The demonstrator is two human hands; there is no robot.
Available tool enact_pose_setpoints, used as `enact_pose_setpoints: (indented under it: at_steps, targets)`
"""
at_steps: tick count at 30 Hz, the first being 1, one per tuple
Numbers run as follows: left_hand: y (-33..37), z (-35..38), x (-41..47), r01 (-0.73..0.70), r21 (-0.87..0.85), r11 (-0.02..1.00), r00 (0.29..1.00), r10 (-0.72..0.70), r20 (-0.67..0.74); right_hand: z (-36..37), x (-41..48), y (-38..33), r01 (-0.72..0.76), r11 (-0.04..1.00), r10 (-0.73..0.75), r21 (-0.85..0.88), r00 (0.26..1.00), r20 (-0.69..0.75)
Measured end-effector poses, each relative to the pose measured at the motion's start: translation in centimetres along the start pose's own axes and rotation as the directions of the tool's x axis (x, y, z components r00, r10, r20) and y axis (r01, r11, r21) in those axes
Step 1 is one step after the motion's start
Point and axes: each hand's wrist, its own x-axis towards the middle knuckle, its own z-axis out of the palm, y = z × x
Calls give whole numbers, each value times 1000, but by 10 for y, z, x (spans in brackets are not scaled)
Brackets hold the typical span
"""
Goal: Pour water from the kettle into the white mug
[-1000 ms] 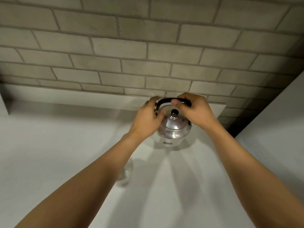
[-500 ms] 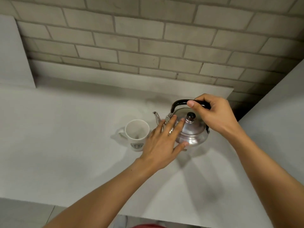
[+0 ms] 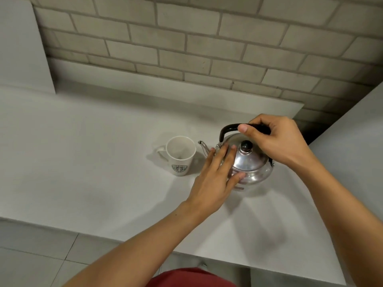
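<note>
A shiny steel kettle (image 3: 251, 162) with a black arched handle and black lid knob stands on the white counter (image 3: 93, 162), its spout pointing left toward the mug. The white mug (image 3: 180, 155) with a green round logo stands upright just left of the spout, handle to the left, inside looking empty. My right hand (image 3: 273, 139) is closed around the top of the kettle's black handle. My left hand (image 3: 215, 179) lies flat with spread fingers against the kettle's left side, below the spout.
A grey brick wall (image 3: 207, 48) rises behind the counter. A white panel (image 3: 22, 48) stands at the far left and another white surface (image 3: 352, 146) at the right. The counter's front edge runs along the bottom, with tiled floor (image 3: 41, 255) below.
The view has tilted down and widened, showing the mug and counter edge. My left hand has come off the handle and now rests flat on the kettle's side; the right hand keeps the handle.
</note>
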Motion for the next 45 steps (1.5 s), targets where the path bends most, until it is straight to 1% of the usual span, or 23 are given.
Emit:
enact_pose_setpoints:
  at_steps: [3,6,9,16,22,26,31,36,40,45]
  targets:
    - [4,-4,2,-14,-12,1000,999,14,-38,-3,9,-12,35,999,-33,-36,998,46]
    - [7,-8,2,-7,-91,996,997,0,-76,-6,20,-27,92,992,-82,-88,990,112]
    - [10,-10,3,15,-164,986,996,-29,-85,-4,30,-41,181,972,-152,-149,971,183]
    - [5,-14,5,27,-253,967,993,-55,-107,3,48,-64,337,911,-262,-237,918,298]
    - [3,-16,10,4,-311,950,986,-55,-156,4,58,-79,364,885,-253,-290,899,357]
    - [7,-19,13,-35,-389,921,984,-37,-176,3,62,-90,379,866,-246,-326,891,381]
    - [12,-19,14,-10,-381,924,985,-57,-164,0,65,-101,411,833,-246,-369,875,418]
    - [17,-20,17,-30,-405,914,986,-39,-163,-4,66,-105,422,815,-238,-397,868,435]
    - [19,-18,20,-30,-466,884,987,-48,-156,-8,66,-106,403,819,-215,-407,875,433]
    - [18,-17,20,-43,-474,880,981,-52,-185,-7,68,-108,404,811,-206,-423,874,440]
